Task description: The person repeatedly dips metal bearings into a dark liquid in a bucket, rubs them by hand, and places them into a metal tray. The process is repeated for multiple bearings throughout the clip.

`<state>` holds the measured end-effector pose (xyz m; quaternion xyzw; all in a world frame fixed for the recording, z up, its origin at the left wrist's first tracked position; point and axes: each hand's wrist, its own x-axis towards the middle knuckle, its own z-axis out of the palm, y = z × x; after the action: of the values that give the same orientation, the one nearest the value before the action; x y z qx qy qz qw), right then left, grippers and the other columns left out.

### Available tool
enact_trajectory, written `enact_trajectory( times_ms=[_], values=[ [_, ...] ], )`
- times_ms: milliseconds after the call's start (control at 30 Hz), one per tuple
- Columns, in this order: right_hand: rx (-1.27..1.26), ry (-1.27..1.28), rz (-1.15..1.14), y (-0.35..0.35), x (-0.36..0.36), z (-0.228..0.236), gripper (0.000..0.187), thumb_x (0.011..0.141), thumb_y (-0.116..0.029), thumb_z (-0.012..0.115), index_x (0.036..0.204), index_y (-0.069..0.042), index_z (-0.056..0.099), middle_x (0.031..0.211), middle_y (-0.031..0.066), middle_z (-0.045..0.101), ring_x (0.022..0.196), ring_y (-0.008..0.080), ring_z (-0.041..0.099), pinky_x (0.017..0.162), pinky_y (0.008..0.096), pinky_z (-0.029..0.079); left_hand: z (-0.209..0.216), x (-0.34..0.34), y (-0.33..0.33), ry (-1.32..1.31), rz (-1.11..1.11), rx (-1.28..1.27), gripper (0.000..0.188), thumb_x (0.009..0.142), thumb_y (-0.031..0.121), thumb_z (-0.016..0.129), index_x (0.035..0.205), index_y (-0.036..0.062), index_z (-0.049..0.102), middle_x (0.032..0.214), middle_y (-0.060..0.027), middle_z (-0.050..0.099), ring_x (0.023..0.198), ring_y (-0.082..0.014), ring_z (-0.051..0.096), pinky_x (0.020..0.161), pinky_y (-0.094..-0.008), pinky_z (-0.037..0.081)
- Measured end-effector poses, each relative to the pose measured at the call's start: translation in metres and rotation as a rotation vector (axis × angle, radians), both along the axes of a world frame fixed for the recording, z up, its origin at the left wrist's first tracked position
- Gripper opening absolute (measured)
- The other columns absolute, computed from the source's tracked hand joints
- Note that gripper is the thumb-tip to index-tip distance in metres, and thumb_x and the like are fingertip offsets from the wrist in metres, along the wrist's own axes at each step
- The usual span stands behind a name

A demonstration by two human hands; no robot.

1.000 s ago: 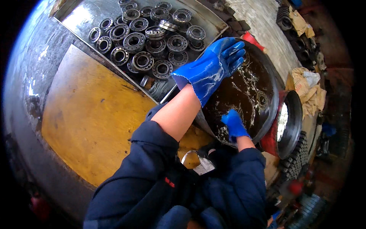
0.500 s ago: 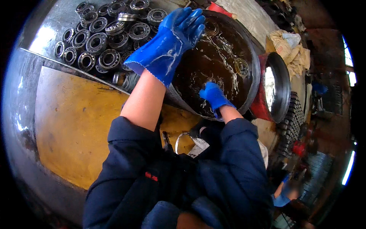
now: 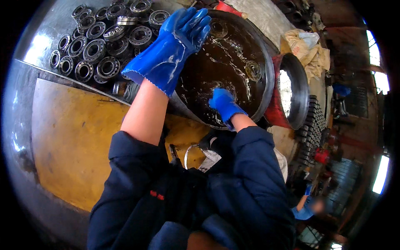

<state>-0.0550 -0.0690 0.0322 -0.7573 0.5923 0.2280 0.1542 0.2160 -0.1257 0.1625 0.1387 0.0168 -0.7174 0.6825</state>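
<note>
My left hand [image 3: 183,31], in a long blue rubber glove, lies at the left rim of a round tub [image 3: 270,79] of dark brown liquid. Its fingers are stretched out, and I see nothing held in them. In the nearer part of the tub, my right hand [image 3: 225,105], gloved in blue too, dips into the liquid. The murky liquid hides its fingers and anything they may hold. One bearing [image 3: 253,71] shows in the tub to the right, another bearing [image 3: 218,28] towards the far side. Pale streaks float on the surface.
Several dark roller bearings [image 3: 94,51] are heaped on a metal surface at the far left. A yellow-brown panel [image 3: 75,141] lies nearer. Right of the tub stand a red drum [image 3: 277,93], crumpled tan cloth [image 3: 308,50] and rows of small metal parts [image 3: 312,125]. Another person [image 3: 306,208] is at lower right.
The whole view has shifted slightly, so everything sits a little further left. Both hands keep nearly the same places at the tub.
</note>
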Motion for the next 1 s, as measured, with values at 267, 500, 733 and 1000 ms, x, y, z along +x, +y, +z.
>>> enact_trajectory(
  times_ms=[267,500,733,1000],
  values=[
    [0.047,0.080,0.144,0.001,-0.001,0.015,0.032,0.083,-0.027,0.071,0.112,-0.012,0.077,0.113,0.0155,0.075,0.109,0.0337,0.071,0.095,0.0452,0.055,0.010,-0.006,0.001,-0.028,0.005,0.064,0.038,0.107,0.033,0.047,0.135,0.0086,0.058,0.136,-0.0152,0.065,0.123,-0.0329,0.064,0.097,-0.0468,0.057],
    [0.088,0.035,-0.024,-0.004,-0.003,0.014,0.046,0.080,-0.034,0.074,0.119,-0.010,0.072,0.120,0.0204,0.072,0.112,0.0369,0.070,0.094,0.0486,0.056,0.008,-0.009,0.001,-0.037,-0.008,-0.015,0.042,0.108,0.035,0.045,0.139,0.0081,0.055,0.138,-0.0146,0.064,0.124,-0.0320,0.064,0.096,-0.0450,0.057],
    [0.100,0.149,0.330,-0.010,-0.005,0.011,0.039,0.078,-0.029,0.072,0.112,-0.009,0.076,0.113,0.0207,0.073,0.107,0.0416,0.070,0.093,0.0489,0.056,0.010,-0.012,0.001,-0.018,0.013,0.017,0.038,0.108,0.031,0.045,0.133,0.0073,0.061,0.139,-0.0155,0.064,0.126,-0.0324,0.063,0.100,-0.0452,0.057],
    [0.134,0.107,0.205,-0.017,0.013,0.007,0.040,0.079,-0.032,0.074,0.108,-0.004,0.076,0.110,0.0198,0.074,0.107,0.0370,0.071,0.087,0.0483,0.056,0.011,-0.006,0.001,-0.028,0.016,0.057,0.037,0.109,0.029,0.045,0.132,0.0059,0.062,0.136,-0.0180,0.065,0.125,-0.0346,0.063,0.099,-0.0457,0.059]
  ],
)
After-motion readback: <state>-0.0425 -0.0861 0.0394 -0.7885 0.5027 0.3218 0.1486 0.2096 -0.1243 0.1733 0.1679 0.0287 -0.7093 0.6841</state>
